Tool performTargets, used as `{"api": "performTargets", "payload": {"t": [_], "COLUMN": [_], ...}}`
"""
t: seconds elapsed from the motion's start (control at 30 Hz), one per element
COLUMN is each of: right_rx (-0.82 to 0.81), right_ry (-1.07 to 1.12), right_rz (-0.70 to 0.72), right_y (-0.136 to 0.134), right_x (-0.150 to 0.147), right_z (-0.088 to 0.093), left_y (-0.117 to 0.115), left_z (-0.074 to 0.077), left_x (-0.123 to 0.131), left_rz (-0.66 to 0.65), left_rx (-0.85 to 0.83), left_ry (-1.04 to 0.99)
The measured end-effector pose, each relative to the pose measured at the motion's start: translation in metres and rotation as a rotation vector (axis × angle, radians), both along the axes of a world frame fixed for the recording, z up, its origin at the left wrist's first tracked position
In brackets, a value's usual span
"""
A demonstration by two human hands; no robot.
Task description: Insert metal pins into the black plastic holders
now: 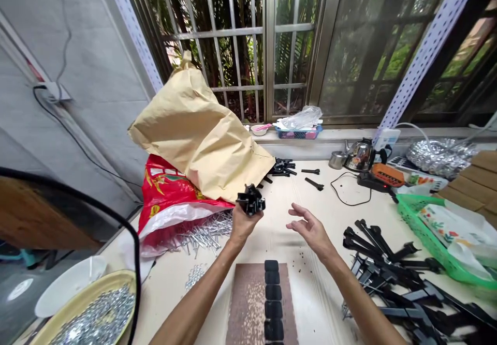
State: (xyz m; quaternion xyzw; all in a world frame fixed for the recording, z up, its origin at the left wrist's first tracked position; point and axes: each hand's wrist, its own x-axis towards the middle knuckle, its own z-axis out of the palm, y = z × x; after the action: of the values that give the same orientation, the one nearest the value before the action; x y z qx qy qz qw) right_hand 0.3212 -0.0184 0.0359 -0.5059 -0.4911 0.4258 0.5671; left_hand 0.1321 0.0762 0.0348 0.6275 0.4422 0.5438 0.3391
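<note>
My left hand [241, 224] is raised over the table and closed round a bundle of black plastic parts [250, 200]. My right hand [308, 227] hovers to the right of it, empty, palm turned inward with its fingers loosely apart. Below both hands lies a brown board [246, 303] with a row of black blocks [272, 301] down its middle. A heap of long black plastic pieces [392, 278] lies to the right of my right forearm.
A tan paper sack [198, 133] leans on a red bag [165, 197] spilling metal nails [204, 234] at the left. A yellow tray of nails [95, 314] sits front left, a green basket [435, 236] at right, a kettle [359, 154] and black parts [285, 167] by the window.
</note>
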Motion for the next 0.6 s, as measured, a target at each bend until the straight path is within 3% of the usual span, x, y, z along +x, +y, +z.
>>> {"api": "performTargets", "payload": {"t": [0.1, 0.2, 0.33, 0.5, 0.6], "right_rx": [-0.022, -0.031, -0.057, -0.052, -0.051], "right_ry": [0.015, 0.01, -0.047, -0.015, 0.002], "right_rz": [-0.018, -0.02, -0.039, -0.129, -0.166], "right_y": [0.002, 0.004, 0.004, 0.005, 0.006], "right_x": [0.0, 0.001, 0.011, 0.022, 0.022], "right_z": [-0.01, -0.019, -0.025, -0.019, -0.012], "left_y": [-0.003, -0.004, 0.0, 0.001, -0.005], "left_z": [0.004, 0.01, 0.013, 0.013, 0.013], "left_x": [0.011, 0.024, 0.034, 0.035, 0.037], "left_rz": [-0.026, 0.046, 0.03, 0.017, -0.055], "left_rx": [-0.035, -0.091, -0.063, -0.096, -0.071], "left_ry": [-0.062, -0.176, -0.202, -0.214, -0.134]}}
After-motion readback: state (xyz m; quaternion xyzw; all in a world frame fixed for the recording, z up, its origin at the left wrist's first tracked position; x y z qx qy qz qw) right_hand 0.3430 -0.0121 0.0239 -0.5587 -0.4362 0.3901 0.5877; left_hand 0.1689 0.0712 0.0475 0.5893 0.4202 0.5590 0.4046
